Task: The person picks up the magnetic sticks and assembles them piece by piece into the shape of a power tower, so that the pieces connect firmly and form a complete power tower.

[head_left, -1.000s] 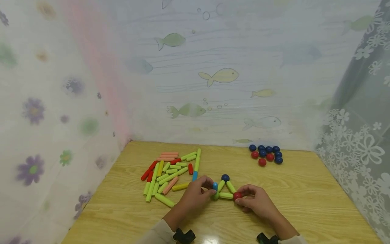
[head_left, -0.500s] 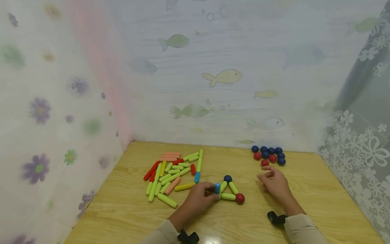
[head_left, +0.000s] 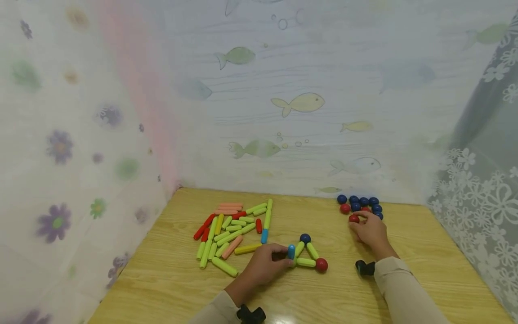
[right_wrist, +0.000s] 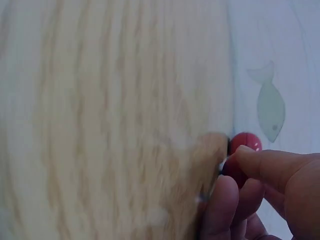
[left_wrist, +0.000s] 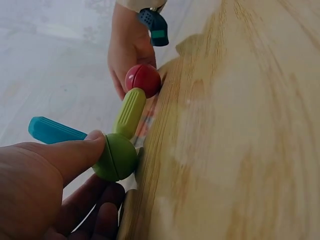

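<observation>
The left hand (head_left: 264,266) grips a round green ball (left_wrist: 118,159) well inside the desk's (head_left: 323,297) far edge; the right hand (head_left: 371,228), pinching a glossy red ball (head_left: 354,218) nearer the far-right corner, should lift vertically (neighbouring dark-blue balls (head_left: 355,206) might roll).

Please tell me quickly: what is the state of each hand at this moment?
Left hand: closed, pinching the green ball.
Right hand: closed, pinching a loose red ball.
</observation>
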### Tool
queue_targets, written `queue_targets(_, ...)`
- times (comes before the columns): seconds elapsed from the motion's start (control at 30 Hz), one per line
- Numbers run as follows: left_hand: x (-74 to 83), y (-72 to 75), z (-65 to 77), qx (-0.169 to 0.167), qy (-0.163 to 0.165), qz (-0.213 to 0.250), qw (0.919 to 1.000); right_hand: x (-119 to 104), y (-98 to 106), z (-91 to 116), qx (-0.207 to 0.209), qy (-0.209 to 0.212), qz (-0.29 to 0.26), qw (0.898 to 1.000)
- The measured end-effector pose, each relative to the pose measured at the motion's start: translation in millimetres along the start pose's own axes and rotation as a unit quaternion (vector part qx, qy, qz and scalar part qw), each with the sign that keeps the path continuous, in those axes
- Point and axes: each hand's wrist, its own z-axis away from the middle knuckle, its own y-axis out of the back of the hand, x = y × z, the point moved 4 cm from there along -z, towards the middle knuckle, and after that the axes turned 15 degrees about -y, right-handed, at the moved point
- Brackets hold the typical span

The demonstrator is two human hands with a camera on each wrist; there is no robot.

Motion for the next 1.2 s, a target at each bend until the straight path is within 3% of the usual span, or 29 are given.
queue_targets(0.13, -0.1, 0.4, -0.8, 0.001, 0.001, 0.002, 1.0000, -18, -5, 19, -0.011, 0.028, 0.004, 1.000)
queue_targets(0.27, -0.5, 1.0, -0.7, 0.000, 0.003, 0.001, 1.0000, -47, -22, 57, -0.052, 0.090, -0.015, 0.994)
queue_targets(0.43, -0.6, 2.3, -2.8, 0.000, 0.002, -0.002, 1.0000, -79, -48, 110, -0.119, 0.189, -0.073, 0.972)
queue_targets(0.6, 1.3, 4.0, -2.7, -0.005, -0.026, 0.002, 0.9997, -96, -65, 138, -0.161, 0.210, -0.098, 0.959)
queue_targets(0.8, 0.4, 3.8, -1.1, -0.006, -0.016, 0.000, 0.9999, -99, -71, 147, -0.154, 0.225, -0.090, 0.958)
queue_targets(1.03, 0.7, 2.4, -1.2, -0.010, -0.025, 0.006, 0.9996, -88, -69, 140, -0.168, 0.224, -0.082, 0.956)
queue_targets(1.2, 2.4, 3.4, -0.5, -0.017, -0.012, 0.008, 0.9998, -66, -64, 128, -0.158, 0.190, -0.063, 0.967)
